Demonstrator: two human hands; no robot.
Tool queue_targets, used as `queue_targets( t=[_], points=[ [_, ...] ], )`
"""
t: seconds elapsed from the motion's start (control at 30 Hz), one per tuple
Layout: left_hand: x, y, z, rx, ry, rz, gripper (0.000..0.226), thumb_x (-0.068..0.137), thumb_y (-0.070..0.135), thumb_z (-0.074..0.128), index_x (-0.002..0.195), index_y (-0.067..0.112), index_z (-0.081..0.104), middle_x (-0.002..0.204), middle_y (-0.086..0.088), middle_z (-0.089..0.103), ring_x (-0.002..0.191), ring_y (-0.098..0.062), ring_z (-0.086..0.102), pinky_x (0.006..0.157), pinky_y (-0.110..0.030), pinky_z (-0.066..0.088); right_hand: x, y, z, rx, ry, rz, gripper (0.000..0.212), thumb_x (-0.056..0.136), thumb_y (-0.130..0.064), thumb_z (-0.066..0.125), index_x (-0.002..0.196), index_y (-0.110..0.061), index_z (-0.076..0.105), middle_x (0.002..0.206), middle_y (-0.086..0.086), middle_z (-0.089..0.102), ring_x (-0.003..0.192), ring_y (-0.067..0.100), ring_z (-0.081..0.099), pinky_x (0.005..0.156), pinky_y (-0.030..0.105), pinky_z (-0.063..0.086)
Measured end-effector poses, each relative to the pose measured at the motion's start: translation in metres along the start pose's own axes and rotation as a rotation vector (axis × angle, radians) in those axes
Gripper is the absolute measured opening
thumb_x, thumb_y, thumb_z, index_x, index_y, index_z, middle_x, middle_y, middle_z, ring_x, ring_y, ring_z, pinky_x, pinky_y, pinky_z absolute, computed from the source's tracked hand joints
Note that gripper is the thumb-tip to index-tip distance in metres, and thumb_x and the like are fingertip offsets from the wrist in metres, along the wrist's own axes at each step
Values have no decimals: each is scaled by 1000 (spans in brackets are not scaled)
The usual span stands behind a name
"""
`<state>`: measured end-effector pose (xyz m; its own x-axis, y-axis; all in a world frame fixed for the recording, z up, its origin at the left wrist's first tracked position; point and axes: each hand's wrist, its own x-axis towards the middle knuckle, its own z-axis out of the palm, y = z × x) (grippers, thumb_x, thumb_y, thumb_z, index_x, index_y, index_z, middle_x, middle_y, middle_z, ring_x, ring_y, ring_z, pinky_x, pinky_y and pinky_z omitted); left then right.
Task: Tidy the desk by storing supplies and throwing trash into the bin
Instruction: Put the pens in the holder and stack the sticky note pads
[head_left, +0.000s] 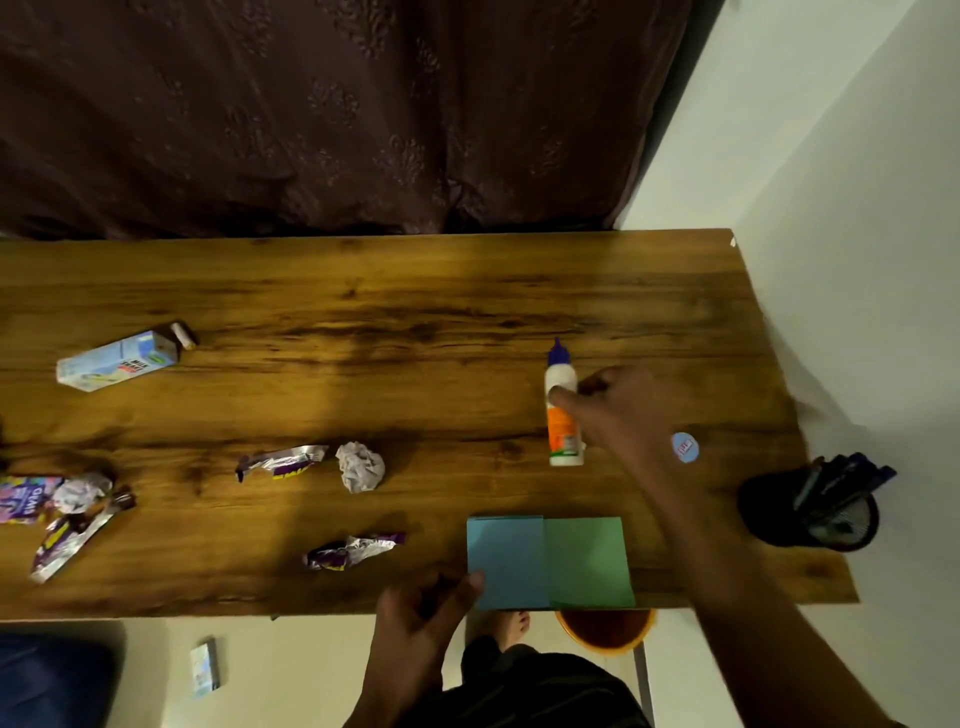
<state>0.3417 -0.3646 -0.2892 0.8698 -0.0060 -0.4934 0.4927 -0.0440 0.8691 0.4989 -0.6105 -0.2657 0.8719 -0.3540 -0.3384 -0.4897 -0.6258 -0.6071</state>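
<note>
A wooden desk (415, 322) fills the middle of the head view, with a dark patterned curtain (337, 114) behind it and a white wall (857, 260) on the right.

Right of centre, the person's right hand (615, 410) curls round a standing glue bottle (561, 415) with a blue cap and an orange label; the label text is too small to read. At the lower centre, the left hand (421, 613) pinches the near corner of a stack of blue and green paper sheets (550, 561) lying at the desk's front edge.

The step in hand looks like storing supplies: the glue probably belongs near the black mesh pen holder (815, 514) at the right edge. The next move calls for lifting the bottle upright, clear of the small round sticker (684, 448) beside it.

Trash is still on the desk: a milk carton (119, 361) at the left reading "MILK", a crumpled paper ball (361, 466), purple candy wrappers (280, 461) and a packet (23, 498) marked "GEMS". An orange bin (605, 629) shows under the desk's front edge.
</note>
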Motion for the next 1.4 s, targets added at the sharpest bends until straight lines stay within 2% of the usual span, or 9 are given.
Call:
queue_targets(
  t=[0.17, 0.33, 0.53, 0.7, 0.9, 1.07, 1.2, 1.3, 1.4],
  points=[
    [-1, 2, -11, 16, -2, 55, 34, 75, 45, 78, 94, 17, 80, 94, -9, 80, 95, -25, 76, 83, -42, 59, -18, -21, 70, 48, -57, -3, 35, 74, -49, 83, 79, -18, 68, 67, -13, 62, 56, -4, 57, 47, 14, 35],
    [-6, -2, -22, -75, 10, 41, 29, 80, 27, 76, 101, 7, 77, 101, -9, 80, 101, -22, 76, 84, -25, 59, -22, -28, 105, -13, -51, 10, 41, 68, -48, 87, 67, -15, 63, 65, -3, 64, 54, 5, 58, 48, 22, 39],
    [-9, 3, -42, -118, 77, 75, 33, 73, 38, 78, 76, 5, 79, 70, -7, 75, 65, -11, 71, 61, -14, 51, -24, -25, 118, -127, -27, -7, 41, 72, -53, 83, 75, -16, 65, 73, -2, 69, 63, 9, 64, 53, 22, 44],
    [-17, 0, -55, -75, 103, 104, 21, 77, 39, 71, 67, 21, 75, 53, 9, 61, 54, 0, 57, 54, -11, 41, -31, -31, 111, -193, 52, -20, 68, 68, -84, 64, 72, -16, 60, 65, -4, 61, 61, 11, 60, 54, 23, 37],
    [-36, -8, -77, -49, 114, 72, 48, 80, 61, 66, 82, 14, 78, 59, -13, 61, 53, -30, 53, 55, -31, 35, -62, -64, 104, -184, 157, -216, 63, 81, -81, 51, 81, -18, 59, 69, -5, 58, 65, 13, 58, 51, 20, 30],
    [-57, -12, -112, -26, 238, 11, 49, 81, 61, 69, 78, 13, 75, 69, -33, 57, 57, -41, 57, 56, -48, 40, -108, -98, 139, -137, -39, -381, 73, 85, -80, 47, 114, -16, 67, 97, 0, 73, 92, 20, 69, 78, 29, 50],
    [-68, -11, -156, 10, 356, 57, 60, 73, 78, 65, 81, 20, 78, 67, -27, 60, 59, -39, 56, 61, -52, 40, -154, -130, 175, -76, -162, -476, 72, 84, -86, 35, 106, -24, 66, 82, -9, 67, 74, 5, 64, 62, 22, 47],
    [-73, -16, -197, 16, 451, 85, 53, 78, 72, 63, 82, 22, 79, 72, -24, 64, 68, -38, 59, 68, -52, 43, -180, -158, 206, -96, -212, -518, 77, 84, -86, 36, 121, -25, 65, 88, -12, 68, 78, 2, 62, 69, 27, 56],
    [-80, -26, -244, 30, 535, 107, 44, 79, 68, 67, 83, 25, 78, 60, -17, 58, 55, -28, 50, 57, -42, 37, -204, -190, 235, -120, -247, -535, 75, 83, -84, 40, 120, -25, 65, 94, -11, 67, 86, 7, 59, 77, 32, 52]
  ],
)
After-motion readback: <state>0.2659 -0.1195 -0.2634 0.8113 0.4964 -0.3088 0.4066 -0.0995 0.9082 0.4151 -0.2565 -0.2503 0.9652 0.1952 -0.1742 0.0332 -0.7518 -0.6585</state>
